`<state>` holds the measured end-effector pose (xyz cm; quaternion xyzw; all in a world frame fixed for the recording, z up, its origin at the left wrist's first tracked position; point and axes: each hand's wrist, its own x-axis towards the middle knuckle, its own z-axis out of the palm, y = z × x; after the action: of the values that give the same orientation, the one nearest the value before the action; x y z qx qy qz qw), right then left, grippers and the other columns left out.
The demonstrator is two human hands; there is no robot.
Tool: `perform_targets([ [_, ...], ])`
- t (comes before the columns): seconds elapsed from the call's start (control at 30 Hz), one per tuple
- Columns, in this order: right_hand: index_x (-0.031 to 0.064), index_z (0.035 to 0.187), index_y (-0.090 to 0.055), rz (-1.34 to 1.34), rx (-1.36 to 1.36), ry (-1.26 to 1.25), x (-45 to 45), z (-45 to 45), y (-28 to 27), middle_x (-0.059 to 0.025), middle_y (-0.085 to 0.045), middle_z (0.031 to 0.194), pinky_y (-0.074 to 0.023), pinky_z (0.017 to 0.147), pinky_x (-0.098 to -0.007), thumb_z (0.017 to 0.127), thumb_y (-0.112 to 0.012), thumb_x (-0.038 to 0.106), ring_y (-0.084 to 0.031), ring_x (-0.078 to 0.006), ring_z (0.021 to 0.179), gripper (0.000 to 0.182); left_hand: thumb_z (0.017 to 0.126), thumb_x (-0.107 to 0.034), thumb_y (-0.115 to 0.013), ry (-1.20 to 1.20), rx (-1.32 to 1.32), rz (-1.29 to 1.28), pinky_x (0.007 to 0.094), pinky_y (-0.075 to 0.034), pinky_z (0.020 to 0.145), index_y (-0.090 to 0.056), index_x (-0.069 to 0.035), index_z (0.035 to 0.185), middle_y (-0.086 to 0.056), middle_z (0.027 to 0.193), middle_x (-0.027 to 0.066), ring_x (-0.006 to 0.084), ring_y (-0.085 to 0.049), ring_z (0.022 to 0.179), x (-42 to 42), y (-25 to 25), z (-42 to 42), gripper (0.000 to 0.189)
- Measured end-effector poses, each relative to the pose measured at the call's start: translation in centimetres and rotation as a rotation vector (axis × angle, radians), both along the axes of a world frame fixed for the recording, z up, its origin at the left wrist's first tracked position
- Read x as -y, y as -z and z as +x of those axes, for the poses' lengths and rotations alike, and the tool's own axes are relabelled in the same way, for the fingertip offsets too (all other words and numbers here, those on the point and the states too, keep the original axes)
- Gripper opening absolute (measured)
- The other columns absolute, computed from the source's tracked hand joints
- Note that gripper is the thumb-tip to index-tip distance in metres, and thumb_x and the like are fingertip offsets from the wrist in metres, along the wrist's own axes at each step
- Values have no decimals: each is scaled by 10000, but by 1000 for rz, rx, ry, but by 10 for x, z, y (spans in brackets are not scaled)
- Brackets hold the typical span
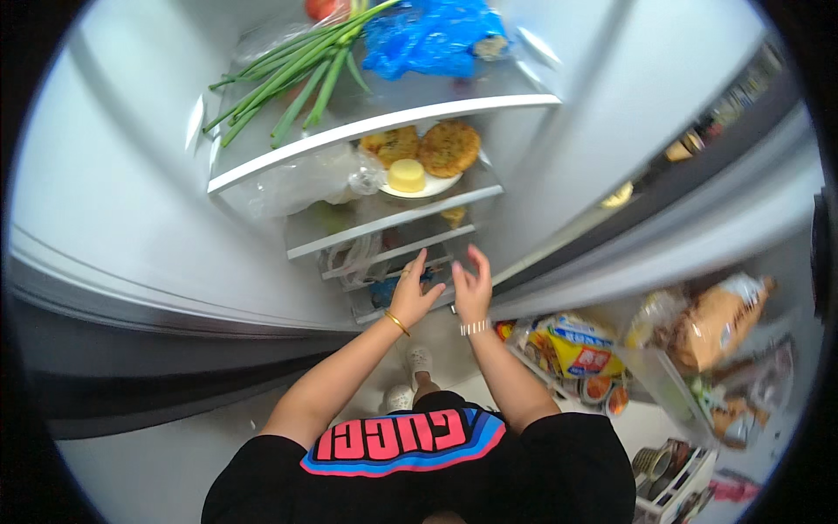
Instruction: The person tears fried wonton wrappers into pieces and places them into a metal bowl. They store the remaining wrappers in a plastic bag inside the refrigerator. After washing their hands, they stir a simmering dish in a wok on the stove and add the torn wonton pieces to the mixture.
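Both my hands are in front of the lower shelves of an open refrigerator, with nothing in them. My left hand point(412, 295), a gold bracelet at the wrist, has its thumb spread from the fingers. My right hand point(473, 288) is close beside it, fingers apart and slightly bent. Just beyond them are the refrigerator's lower shelf edges point(399, 251) and a blue item point(385, 288), partly hidden by my left hand. Further up, a white plate point(429, 188) holds two browned flatbreads point(449, 149) and a pale yellow round cake-like piece point(406, 175).
On the top shelf lie green onions point(294, 72) and a blue plastic bag point(432, 39). A clear plastic bag point(308, 180) sits left of the plate. At right, the open door's bins hold a yellow food package point(576, 350) and a brown package point(720, 321). A white rack point(681, 485) stands lower right.
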<state>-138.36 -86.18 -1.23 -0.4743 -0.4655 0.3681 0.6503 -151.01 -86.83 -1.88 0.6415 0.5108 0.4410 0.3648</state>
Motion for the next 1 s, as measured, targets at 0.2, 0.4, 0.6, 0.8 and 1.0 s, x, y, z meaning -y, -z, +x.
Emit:
perform_targets([
  [0.2, 30, 982, -522, 384, 935, 521, 182, 109, -100, -153, -502, 1069, -363, 870, -379, 725, -570, 82, -481, -296, 977, 268, 722, -93, -611, 163, 125, 370, 339, -412, 793, -458, -36, 1122, -472, 1105, 133, 281, -473, 980, 81, -106, 59, 432],
  [0.4, -5, 1110, -460, 439, 979, 1188, 293, 176, -182, -168, -406, 1196, -398, 723, -261, 759, -529, 23, -467, -178, 848, 358, 684, -32, -621, 472, 106, 934, 371, -370, 855, -445, -31, 1147, -462, 1161, 153, 304, -468, 988, 161, -185, 114, 495],
  [0.6, 14, 1146, -448, 62, 1032, 1116, 346, 270, -229, -147, -418, 1213, -450, 652, -293, 771, -553, 90, -515, -192, 707, 397, 705, -56, -602, 623, -68, 800, 376, -410, 868, -340, -46, 1247, -321, 1313, 145, 346, -433, 1094, 197, -241, 185, 602],
  [0.8, 1, 1104, -452, -27, 1096, 919, 366, 289, -247, -198, -438, 1164, -483, 736, -349, 774, -564, 148, -550, -331, 913, 379, 697, -54, -619, 536, -158, 783, 364, -432, 847, -313, -68, 1270, -244, 1363, 137, 344, -451, 1082, 222, -241, 220, 650],
  [1.0, -35, 1101, -430, 108, 1170, 700, 397, 275, -255, -262, -427, 1134, -476, 728, -387, 745, -615, 215, -513, -392, 946, 472, 706, -79, -634, 325, 37, 651, 341, -427, 826, -316, -68, 1263, -247, 1332, 170, 324, -435, 1084, 289, -180, 240, 641],
])
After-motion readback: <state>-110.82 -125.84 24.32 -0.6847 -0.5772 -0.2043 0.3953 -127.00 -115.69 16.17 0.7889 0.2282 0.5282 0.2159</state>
